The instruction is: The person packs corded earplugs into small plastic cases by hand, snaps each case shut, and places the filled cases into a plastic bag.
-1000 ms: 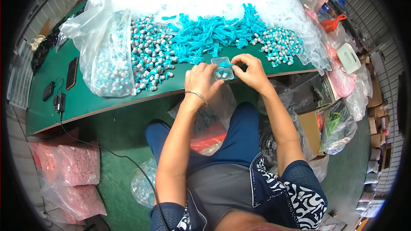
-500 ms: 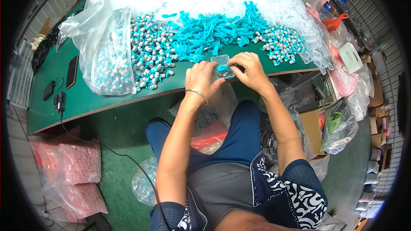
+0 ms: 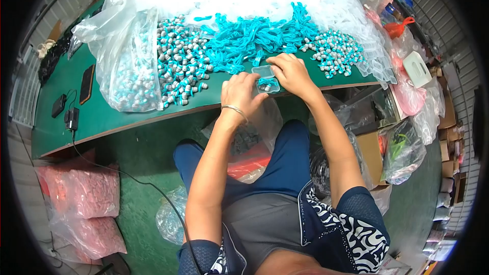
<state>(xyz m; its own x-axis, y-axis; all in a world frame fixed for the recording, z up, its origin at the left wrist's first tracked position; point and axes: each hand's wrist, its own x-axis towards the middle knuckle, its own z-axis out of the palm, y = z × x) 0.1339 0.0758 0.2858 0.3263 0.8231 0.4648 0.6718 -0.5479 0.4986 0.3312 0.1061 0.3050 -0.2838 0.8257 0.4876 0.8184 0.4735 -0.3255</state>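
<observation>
My left hand (image 3: 239, 93) holds a small clear plastic box (image 3: 275, 90) by its left side, fingers and thumb around it, just over the table's front edge. Inside the box lies a teal cord bundle (image 3: 266, 82) with small greyish pieces. The box's hinged lid (image 3: 262, 72) stands raised on the far side. My right hand (image 3: 292, 74) is closed at the lid's right edge, fingertips bent over it; the exact grip is partly hidden. Beyond the hands is a heap of teal cords (image 3: 249, 38), flanked by grey-and-white ribbed pieces with teal stems (image 3: 183, 51).
The green table (image 3: 97, 122) carries a clear bag of ribbed pieces (image 3: 133, 66), a second pile (image 3: 336, 51), a large mound of clear plastic boxes (image 3: 351, 20) and a phone (image 3: 86, 85). A black cable (image 3: 137, 179) hangs beside my left arm. Pink-filled bags (image 3: 94, 193) sit on the floor.
My right hand has moved up and slightly left, from the box's right side to its raised lid. The left hand and box stay nearly in place.
</observation>
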